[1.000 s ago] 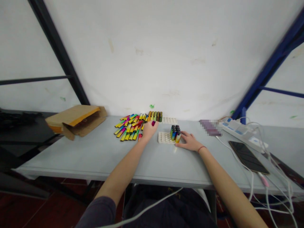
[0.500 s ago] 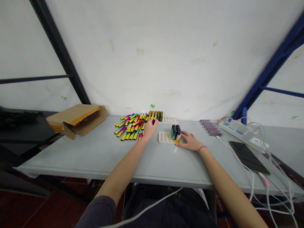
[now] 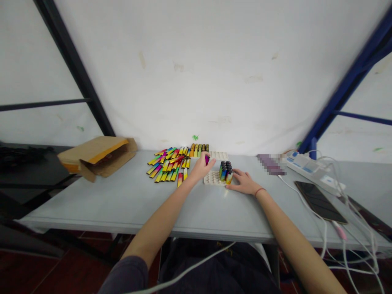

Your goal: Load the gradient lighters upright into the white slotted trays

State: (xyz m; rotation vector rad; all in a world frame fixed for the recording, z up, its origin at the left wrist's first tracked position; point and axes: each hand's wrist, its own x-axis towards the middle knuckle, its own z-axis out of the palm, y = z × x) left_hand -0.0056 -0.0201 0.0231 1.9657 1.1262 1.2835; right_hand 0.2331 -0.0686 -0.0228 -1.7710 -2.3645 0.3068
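A purple lighter (image 3: 207, 159) is pinched in my left hand (image 3: 202, 167), above the left end of a white tray with holes (image 3: 211, 178). Several multicoloured lighters with black tops (image 3: 226, 171) stand upright at the tray's right end. My right hand (image 3: 244, 182) rests beside them with thumb and fingers spread, against the tray's right edge. Left of my left hand, a loose pile of shiny coloured lighters (image 3: 168, 165) lies on the table.
Behind the pile stand several lighters in rows (image 3: 199, 149), beside a second white tray (image 3: 219, 155). An open cardboard box (image 3: 98, 153) lies at the left. At the right are a phone (image 3: 320, 202), a power strip (image 3: 315, 171), white cables and a pixelated purple object (image 3: 271, 164).
My left hand has moved right with the purple lighter, away from the pile and closer to the front tray. My right hand has stayed by the tray.
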